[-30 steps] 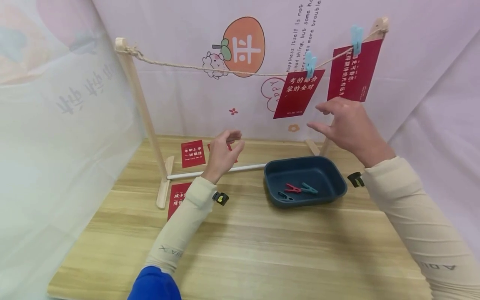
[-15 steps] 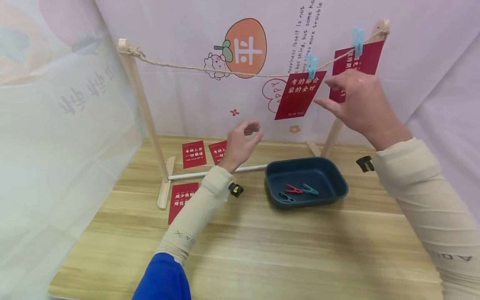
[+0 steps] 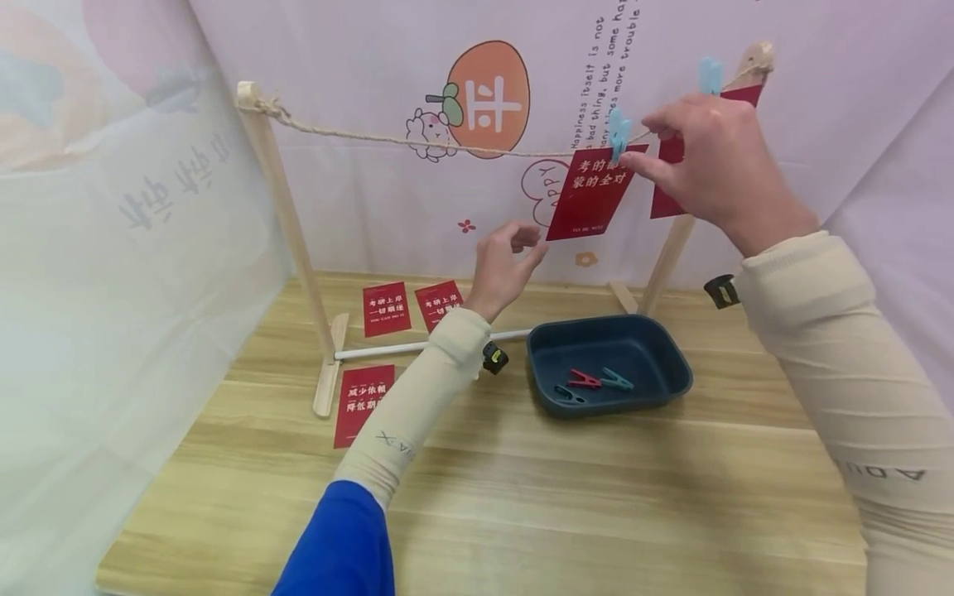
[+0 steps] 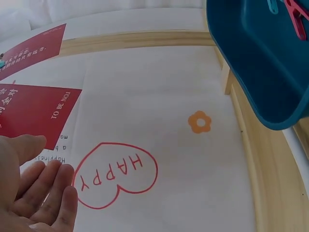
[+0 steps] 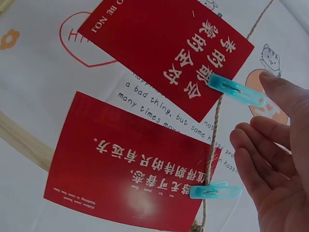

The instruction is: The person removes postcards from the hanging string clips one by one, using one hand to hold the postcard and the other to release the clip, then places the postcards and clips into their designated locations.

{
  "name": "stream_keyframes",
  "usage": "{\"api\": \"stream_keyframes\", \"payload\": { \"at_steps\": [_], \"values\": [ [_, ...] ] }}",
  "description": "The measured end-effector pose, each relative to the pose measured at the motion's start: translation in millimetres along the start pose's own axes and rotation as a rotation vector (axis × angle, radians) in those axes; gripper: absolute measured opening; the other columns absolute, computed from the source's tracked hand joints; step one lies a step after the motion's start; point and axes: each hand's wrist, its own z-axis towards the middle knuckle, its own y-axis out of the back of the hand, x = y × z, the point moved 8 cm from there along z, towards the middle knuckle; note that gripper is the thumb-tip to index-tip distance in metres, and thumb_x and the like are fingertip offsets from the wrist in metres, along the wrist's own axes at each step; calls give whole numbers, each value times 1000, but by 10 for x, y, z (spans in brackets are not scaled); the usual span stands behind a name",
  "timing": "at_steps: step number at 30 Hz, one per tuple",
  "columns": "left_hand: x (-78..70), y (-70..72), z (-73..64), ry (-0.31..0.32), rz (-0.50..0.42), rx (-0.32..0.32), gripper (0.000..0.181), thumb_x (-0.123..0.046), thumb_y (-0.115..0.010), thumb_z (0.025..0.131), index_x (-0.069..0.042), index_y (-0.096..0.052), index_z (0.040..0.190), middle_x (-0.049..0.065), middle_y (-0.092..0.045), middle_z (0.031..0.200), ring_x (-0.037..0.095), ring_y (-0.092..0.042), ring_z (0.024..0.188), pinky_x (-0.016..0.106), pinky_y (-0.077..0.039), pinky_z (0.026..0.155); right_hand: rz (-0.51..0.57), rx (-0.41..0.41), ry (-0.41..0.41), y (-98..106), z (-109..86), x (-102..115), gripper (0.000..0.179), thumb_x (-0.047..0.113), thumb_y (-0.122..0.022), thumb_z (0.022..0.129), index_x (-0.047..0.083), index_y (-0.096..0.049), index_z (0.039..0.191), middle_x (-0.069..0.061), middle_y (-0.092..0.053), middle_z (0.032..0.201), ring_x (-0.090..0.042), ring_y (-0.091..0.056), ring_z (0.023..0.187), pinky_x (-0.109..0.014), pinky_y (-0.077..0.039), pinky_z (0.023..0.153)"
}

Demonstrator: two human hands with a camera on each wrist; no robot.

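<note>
A pale wood-grain table (image 3: 596,497) fills the near part; on it to the right stands a dark blue tub (image 3: 611,407), with a red clip (image 3: 585,379), a teal clip (image 3: 617,380) and a dark clip (image 3: 570,395) on its floor; to the left a red card (image 3: 361,401) lies partly under the left forearm, before a white rod (image 3: 387,351), and two small cards (image 3: 387,310) lie beyond it; the hands are apart and neither grips anything; the left hand (image 3: 503,265), loosely bent, is near the lower edge of the hanging card (image 3: 592,203); the right hand (image 3: 719,165) has thumb and fingers parted beside the light-blue clip (image 3: 618,136), which pins that card to a string (image 3: 417,141); another pinned card (image 3: 671,186) hangs farther right; behind is a printed white sheet (image 3: 358,207).
</note>
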Motion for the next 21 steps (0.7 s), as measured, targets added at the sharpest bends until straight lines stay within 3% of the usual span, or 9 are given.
{"api": "stream_keyframes", "payload": {
  "at_steps": [8, 16, 21],
  "values": [
    [-2, -67, 49, 14, -59, -21, 28, -19, -72, 102, -4, -71, 126, 12, -77, 123, 23, -74, 111, 28, -60, 101, -13, 110, -48, 9, 136, -70, 57, 27, -72, 101, 2, -56, 151, -28, -60, 148, -51, -59, 129, -63, -52, 110],
    [-28, -93, 68, 6, -32, -36, 24, -16, -72, 101, -5, -73, 123, 11, -79, 120, 21, -76, 106, 21, -60, 96, -16, 176, -35, -23, 246, -92, 58, 30, -70, 102, 2, -55, 151, -29, -60, 146, -50, -59, 128, -62, -52, 110],
    [-33, -92, 73, 4, -16, -45, 22, -15, -71, 101, -5, -74, 121, 10, -79, 119, 21, -76, 104, 20, -60, 94, -33, 270, -65, -74, 324, -151, 64, 34, -69, 103, 4, -50, 155, -29, -58, 150, -52, -60, 129, -63, -51, 111]
  ]
}}
